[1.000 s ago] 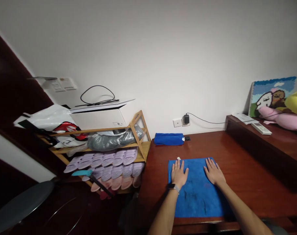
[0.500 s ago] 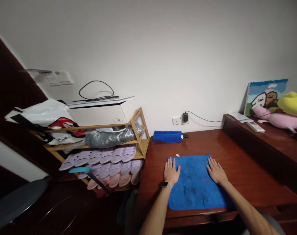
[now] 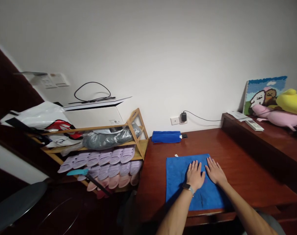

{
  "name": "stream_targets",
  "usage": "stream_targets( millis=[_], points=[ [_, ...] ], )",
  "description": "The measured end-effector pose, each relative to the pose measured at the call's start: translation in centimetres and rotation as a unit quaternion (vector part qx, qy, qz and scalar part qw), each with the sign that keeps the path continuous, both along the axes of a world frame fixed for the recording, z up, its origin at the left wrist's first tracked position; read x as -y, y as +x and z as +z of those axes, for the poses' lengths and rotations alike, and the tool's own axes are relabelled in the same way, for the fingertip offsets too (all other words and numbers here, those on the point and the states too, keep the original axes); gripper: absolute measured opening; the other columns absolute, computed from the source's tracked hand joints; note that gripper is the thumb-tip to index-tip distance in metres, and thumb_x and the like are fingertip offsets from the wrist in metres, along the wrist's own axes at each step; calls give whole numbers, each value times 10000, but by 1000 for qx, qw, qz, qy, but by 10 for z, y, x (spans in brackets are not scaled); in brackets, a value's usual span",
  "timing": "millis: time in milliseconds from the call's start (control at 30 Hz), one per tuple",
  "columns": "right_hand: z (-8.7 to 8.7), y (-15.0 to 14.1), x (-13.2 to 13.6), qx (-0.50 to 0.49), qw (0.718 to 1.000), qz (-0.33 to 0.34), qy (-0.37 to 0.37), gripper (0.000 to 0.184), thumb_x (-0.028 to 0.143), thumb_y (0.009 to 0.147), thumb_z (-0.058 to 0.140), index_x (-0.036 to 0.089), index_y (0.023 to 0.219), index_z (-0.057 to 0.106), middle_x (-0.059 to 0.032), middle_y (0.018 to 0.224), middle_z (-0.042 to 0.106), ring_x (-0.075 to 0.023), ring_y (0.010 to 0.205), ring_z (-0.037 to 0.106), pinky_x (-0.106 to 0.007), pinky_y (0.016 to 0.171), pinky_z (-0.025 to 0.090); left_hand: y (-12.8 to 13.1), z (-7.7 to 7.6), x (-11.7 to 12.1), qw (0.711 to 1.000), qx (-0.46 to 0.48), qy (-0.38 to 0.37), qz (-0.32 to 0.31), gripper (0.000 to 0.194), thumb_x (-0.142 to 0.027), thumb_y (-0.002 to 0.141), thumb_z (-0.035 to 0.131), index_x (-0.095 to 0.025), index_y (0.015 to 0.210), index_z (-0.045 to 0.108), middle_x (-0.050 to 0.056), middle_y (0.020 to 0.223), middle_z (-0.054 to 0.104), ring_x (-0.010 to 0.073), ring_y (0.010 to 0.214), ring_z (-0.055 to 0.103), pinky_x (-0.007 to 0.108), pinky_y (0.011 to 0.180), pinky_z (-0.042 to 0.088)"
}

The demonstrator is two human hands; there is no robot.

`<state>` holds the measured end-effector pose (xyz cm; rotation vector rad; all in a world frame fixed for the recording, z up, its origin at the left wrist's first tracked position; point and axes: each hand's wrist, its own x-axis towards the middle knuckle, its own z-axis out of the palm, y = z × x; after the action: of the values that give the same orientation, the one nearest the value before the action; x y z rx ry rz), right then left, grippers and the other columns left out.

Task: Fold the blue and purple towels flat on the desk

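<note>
A blue towel (image 3: 175, 178) lies spread on the reddish-brown wooden desk (image 3: 152, 182), with a few dark stains and a small white tag at its far edge. My left hand (image 3: 195, 174), with a watch on the wrist, rests flat on the middle of the towel, fingers stretched out. My right hand (image 3: 215, 171) lies flat over the towel's right edge near its far corner, fingers extended. Neither hand holds anything. Behind the towel, a folded blue cloth (image 3: 166, 136) sits against the wall.
A wooden shoe rack (image 3: 140, 147) with slippers, a white box (image 3: 96, 117) and bags stands left of the desk. A plugged-in black charger (image 3: 184, 116) trails its cable rightward. On the raised right ledge are a remote (image 3: 254, 125), a pink plush toy (image 3: 278, 117) and a picture (image 3: 263, 94).
My left hand has slid right from the towel's left edge to its middle. My right hand has stayed by the right edge. The view has shifted slightly.
</note>
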<state>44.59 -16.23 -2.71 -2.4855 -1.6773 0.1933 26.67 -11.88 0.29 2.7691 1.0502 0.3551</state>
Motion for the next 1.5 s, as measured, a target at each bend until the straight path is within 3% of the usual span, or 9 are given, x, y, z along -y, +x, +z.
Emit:
stream_targets(
  millis=[100,300,400,567,767,933,1100,1300,1500],
  points=[
    [0,0,1,-1,1000,0,1,748,496,1036,156,93,1665,194,-80,1741,179,-227,1611,162,-432,1311,127,-20,-6,-5,999,-1,-14,30,681,-569,1062,274,-211,1636,350,79,1706,312,258,1584,257,487,1299,242],
    [-3,2,-1,2,1000,-5,2,748,517,1036,143,123,1670,201,-72,1740,194,-222,1610,165,-437,1308,127,-115,-4,-38,982,-39,7,187,713,-562,1054,301,-159,1643,327,121,1704,285,280,1586,240,503,1297,239],
    [4,-2,-2,5,1000,-10,-16,743,507,1037,148,123,1671,190,-70,1741,191,-226,1611,164,-441,1305,139,-131,1,-39,976,-51,10,210,723,-536,1053,323,-103,1631,336,146,1707,255,279,1588,231,471,1294,246],
    [15,-11,6,34,999,-28,-11,734,481,1040,150,94,1659,229,-85,1739,187,-244,1613,156,-456,1304,128,-125,0,-33,974,-43,17,222,721,-521,1050,331,-84,1623,351,156,1703,271,288,1588,227,462,1299,228],
    [1,-16,24,21,1000,-6,-16,758,516,1034,153,95,1661,220,-79,1733,214,-233,1611,166,-446,1308,131,-123,-8,-41,972,-40,25,229,725,-516,1041,322,-84,1622,355,156,1705,263,288,1587,238,470,1302,210],
    [6,-13,11,23,999,-4,-31,749,499,1038,121,97,1668,178,-63,1741,184,-220,1617,125,-439,1313,85,-116,-2,-54,973,-42,19,224,720,-530,1043,285,-128,1638,333,129,1705,286,279,1593,222,481,1306,190],
    [17,-11,2,6,1000,-2,-30,738,482,1041,137,93,1667,182,-65,1744,166,-211,1618,118,-433,1313,91,-117,9,-57,973,-55,11,224,714,-517,1051,277,-99,1624,356,145,1701,280,270,1587,244,462,1306,197],
    [7,-21,21,39,999,0,35,752,491,1038,149,63,1646,263,-107,1719,243,-246,1605,194,-467,1312,98,-119,11,-24,980,-8,82,180,610,-384,1066,281,-119,1602,402,130,1669,379,258,1575,279,498,1293,244],
    [-10,-36,45,33,998,23,43,741,492,1033,189,79,1637,307,-123,1705,282,-258,1597,221,-484,1309,125,-43,9,34,999,32,28,6,630,-496,1081,271,-192,1624,371,76,1692,349,255,1575,283,502,1292,268]
  ],
)
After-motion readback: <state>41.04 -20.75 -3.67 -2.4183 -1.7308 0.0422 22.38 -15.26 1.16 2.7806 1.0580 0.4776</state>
